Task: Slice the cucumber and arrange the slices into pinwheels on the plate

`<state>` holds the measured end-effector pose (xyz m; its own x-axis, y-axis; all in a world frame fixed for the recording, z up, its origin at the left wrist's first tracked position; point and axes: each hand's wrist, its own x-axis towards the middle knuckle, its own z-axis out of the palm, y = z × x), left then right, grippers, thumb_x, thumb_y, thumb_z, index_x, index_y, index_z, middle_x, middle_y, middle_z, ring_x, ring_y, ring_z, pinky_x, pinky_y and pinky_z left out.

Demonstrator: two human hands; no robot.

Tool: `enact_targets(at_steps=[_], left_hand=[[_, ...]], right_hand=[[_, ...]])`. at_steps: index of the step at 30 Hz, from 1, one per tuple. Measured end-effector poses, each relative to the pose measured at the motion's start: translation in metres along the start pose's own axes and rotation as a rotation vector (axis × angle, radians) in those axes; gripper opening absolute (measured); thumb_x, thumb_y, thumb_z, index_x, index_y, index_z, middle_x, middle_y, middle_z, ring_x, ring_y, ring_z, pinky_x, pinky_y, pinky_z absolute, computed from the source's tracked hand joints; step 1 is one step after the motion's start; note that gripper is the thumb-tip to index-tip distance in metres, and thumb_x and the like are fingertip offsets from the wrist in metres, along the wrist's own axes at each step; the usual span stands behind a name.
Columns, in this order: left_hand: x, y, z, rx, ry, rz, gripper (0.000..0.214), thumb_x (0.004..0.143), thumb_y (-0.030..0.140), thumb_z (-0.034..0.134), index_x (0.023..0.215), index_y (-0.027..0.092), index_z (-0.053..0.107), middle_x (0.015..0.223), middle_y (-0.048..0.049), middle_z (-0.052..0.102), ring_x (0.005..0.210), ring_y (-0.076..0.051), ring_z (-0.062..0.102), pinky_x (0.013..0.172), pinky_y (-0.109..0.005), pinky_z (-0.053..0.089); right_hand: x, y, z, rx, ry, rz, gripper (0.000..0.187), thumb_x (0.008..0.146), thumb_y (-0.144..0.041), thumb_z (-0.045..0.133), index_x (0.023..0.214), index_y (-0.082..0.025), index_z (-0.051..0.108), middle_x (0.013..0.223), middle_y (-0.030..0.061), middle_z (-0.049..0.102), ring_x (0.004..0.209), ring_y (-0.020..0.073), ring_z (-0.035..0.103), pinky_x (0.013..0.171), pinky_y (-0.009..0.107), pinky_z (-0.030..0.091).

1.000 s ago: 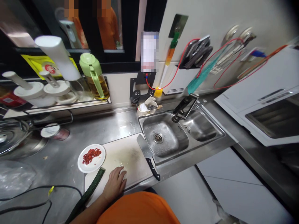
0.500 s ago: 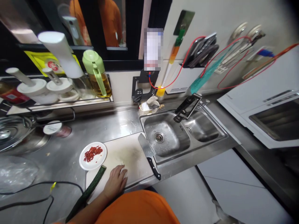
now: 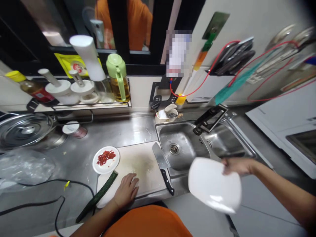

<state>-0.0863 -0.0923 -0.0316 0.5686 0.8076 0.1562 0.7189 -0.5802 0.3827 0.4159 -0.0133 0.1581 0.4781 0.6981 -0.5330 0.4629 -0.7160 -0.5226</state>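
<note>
My left hand [image 3: 127,190] lies with fingers outstretched on the near part of the white cutting board [image 3: 148,177]. A dark green cucumber [image 3: 100,195] slants across the board's left side, beside that hand. At the board's upper left corner sits a small white plate [image 3: 116,165] with chopped red pieces [image 3: 106,157] on it. A cleaver [image 3: 161,158] with a black handle rests along the right edge of the board, blade toward the back. Off to the right, my right hand [image 3: 237,165] grips the rim of a white squarish plate [image 3: 214,186], held tilted in front of the sink.
The double sink [image 3: 177,148] with a black faucet [image 3: 209,118] is right of the board. A rack [image 3: 111,104] at the back left carries an oil bottle [image 3: 119,79] and seasoning jars. A lidded pot [image 3: 27,130], plastic bag [image 3: 27,166] and black cable [image 3: 32,204] occupy the left counter.
My right hand has come into view from the right, holding the white squarish plate. My left hand remains on the board. The view has turned somewhat to the left.
</note>
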Motion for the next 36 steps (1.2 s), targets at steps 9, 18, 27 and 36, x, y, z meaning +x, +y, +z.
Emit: enact_targets(at_steps=[9,18,27,36], left_hand=[[0.003,0.006,-0.003,0.003,0.023,-0.048,0.031,0.084,0.025,0.047,0.114,0.02,0.053,0.119,-0.0115,0.054,0.117,-0.026,0.046,0.098,-0.045,0.04],[0.005,0.008,-0.005,-0.008,0.02,-0.1,0.031,0.084,0.028,0.049,0.113,0.021,0.055,0.121,-0.0108,0.053,0.117,-0.026,0.045,0.1,-0.046,0.038],[0.006,0.008,-0.008,-0.019,-0.008,-0.098,0.033,0.084,0.028,0.049,0.116,0.021,0.054,0.122,-0.0113,0.053,0.117,-0.026,0.045,0.1,-0.046,0.038],[0.006,0.008,-0.006,-0.001,-0.015,-0.103,0.033,0.083,0.028,0.05,0.115,0.021,0.054,0.122,-0.0113,0.053,0.118,-0.026,0.044,0.099,-0.045,0.037]], right_hand=[[0.062,-0.149,0.215,0.523,-0.692,0.079,0.021,0.072,-0.003,0.063,0.092,-0.01,0.064,0.072,0.0085,0.07,0.055,0.0136,0.063,0.056,0.026,0.054],[0.074,-0.175,0.316,0.542,-0.739,0.103,0.036,0.077,-0.011,0.062,0.111,-0.016,0.054,0.091,0.0085,0.069,0.073,0.0165,0.067,0.068,0.036,0.057],[0.082,-0.176,0.329,0.494,-0.712,0.086,0.04,0.076,-0.012,0.064,0.114,-0.015,0.051,0.092,0.008,0.069,0.074,0.0166,0.067,0.067,0.036,0.058],[0.078,-0.176,0.339,0.176,-0.465,-0.035,0.041,0.067,-0.022,0.073,0.104,-0.014,0.058,0.091,0.0101,0.069,0.073,0.0203,0.066,0.055,0.028,0.056]])
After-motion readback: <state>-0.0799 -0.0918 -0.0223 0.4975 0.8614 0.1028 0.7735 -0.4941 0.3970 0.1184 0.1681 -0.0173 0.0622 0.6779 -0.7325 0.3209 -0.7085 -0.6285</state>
